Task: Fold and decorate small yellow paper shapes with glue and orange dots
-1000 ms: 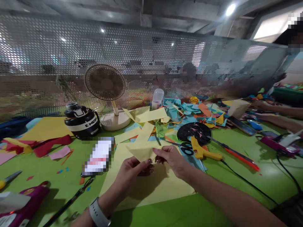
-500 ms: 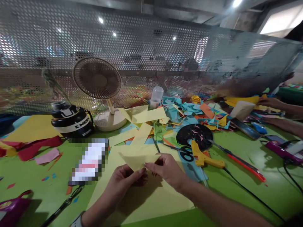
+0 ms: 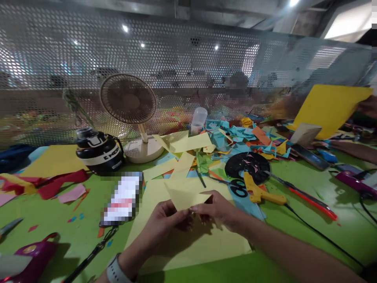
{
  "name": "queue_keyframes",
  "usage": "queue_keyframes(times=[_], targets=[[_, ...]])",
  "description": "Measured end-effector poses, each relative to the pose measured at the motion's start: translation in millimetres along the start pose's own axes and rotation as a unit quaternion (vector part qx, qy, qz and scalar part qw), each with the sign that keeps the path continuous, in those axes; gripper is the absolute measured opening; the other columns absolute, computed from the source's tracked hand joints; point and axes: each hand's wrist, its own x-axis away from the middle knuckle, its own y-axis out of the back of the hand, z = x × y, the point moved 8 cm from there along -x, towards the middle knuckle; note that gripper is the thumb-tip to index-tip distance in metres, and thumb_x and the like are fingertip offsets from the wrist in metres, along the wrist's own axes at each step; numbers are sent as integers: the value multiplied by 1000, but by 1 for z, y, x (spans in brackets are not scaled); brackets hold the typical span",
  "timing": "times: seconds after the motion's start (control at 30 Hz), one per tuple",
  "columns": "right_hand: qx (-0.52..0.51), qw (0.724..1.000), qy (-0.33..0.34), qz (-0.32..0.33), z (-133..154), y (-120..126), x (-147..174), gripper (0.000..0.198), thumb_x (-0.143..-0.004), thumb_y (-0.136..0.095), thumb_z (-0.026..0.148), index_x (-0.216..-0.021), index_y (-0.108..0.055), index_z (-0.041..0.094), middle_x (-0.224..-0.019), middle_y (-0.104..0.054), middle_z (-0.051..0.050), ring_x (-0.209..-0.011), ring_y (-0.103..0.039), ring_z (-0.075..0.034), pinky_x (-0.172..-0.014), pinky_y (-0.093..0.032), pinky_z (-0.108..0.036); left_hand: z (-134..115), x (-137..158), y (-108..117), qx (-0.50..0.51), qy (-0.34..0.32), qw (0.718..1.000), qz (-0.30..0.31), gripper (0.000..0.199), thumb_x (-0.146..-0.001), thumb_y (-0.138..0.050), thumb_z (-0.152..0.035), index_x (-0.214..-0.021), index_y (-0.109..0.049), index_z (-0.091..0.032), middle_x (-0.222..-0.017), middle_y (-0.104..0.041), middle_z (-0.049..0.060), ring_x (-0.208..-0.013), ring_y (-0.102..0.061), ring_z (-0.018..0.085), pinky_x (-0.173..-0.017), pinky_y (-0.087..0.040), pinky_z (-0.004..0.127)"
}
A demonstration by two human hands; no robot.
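A small piece of pale yellow paper [image 3: 183, 196] is pinched between both of my hands, its pointed corner standing up toward the far side. My left hand [image 3: 169, 219] grips its near left edge with thumb and fingers. On its near right edge, my right hand [image 3: 213, 208] closes, the two thumbs almost meeting. Some of the fingers are hidden beneath the paper. Below my hands a large pale yellow sheet [image 3: 191, 257] lies flat on the green table [image 3: 97, 251]. Black-handled scissors [image 3: 238, 188] and a yellow glue gun [image 3: 262, 193] lie just right of the sheet.
A fan [image 3: 128, 98] and a black bottle [image 3: 100, 155] stand at the back left. Blue and orange paper scraps [image 3: 232, 135] heap behind a black round plate [image 3: 232, 165]. A phone [image 3: 122, 200] lies left. At right, another person's hand [image 3: 369, 106] holds a yellow sheet [image 3: 332, 110].
The view has shifted slightly left, so things appear further right. My hands still pinch the paper, whose corner now stands higher. The other person has lifted a yellow sheet.
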Motion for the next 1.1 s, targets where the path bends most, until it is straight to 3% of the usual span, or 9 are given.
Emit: queue_keyframes(times=[0.37, 0.6, 0.73, 0.8, 0.9, 1.1], targets=[[24, 1000, 17, -5, 0, 4, -1, 22, -61, -73, 32, -70, -67, 13, -54, -57, 4, -45, -45, -7, -48, -35, -21, -2, 0, -9, 16, 0, 997, 74, 23, -67, -79, -31, -71, -69, -11, -60, -68, 4, -48, -58, 9, -50, -47, 18], [20, 998, 27, -51, 9, 25, -8, 15, -59, -69, 27, -56, -60, 15, -45, -53, 5, -42, -43, -6, -46, -34, -20, -8, -8, 3, 30, -12, 998, 50, 23, -63, -82, -27, -62, -65, -12, -57, -69, 4, -44, -58, 8, -46, -46, 17], [-26, 996, 18, -80, 10, 35, -9, 22, -64, -65, 37, -58, -57, 17, -44, -52, 6, -39, -43, -6, -42, -30, -19, -7, -8, 10, 43, -8, 998, 38, 24, -61, -83, -26, -59, -62, -14, -53, -67, 2, -40, -56, 8, -43, -44, 16], [-23, 998, -3, -61, 8, 29, -6, 28, -69, -63, 43, -60, -58, 17, -47, -55, 4, -40, -47, -7, -41, -30, -20, -4, -7, 8, 36, -8, 998, 41, 23, -62, -82, -26, -58, -62, -14, -51, -66, 2, -39, -56, 8, -42, -42, 15], [44, 998, -41, 18, 4, 9, -1, 30, -67, -72, 42, -60, -58, 17, -49, -57, 3, -42, -49, -7, -42, -31, -19, 1, -4, 4, 8, -1, 999, 52, 20, -64, -80, -25, -61, -64, -13, -51, -66, 2, -41, -56, 8, -43, -43, 16], [84, 994, -11, 66, 2, -4, 2, 33, -64, -78, 40, -60, -57, 14, -50, -56, 5, -43, -49, -6, -44, -36, -18, 1, -3, 2, -22, 1, 998, 60, 25, -64, -82, -32, -74, -71, -11, -61, -70, 4, -48, -61, 11, -50, -49, 20]])
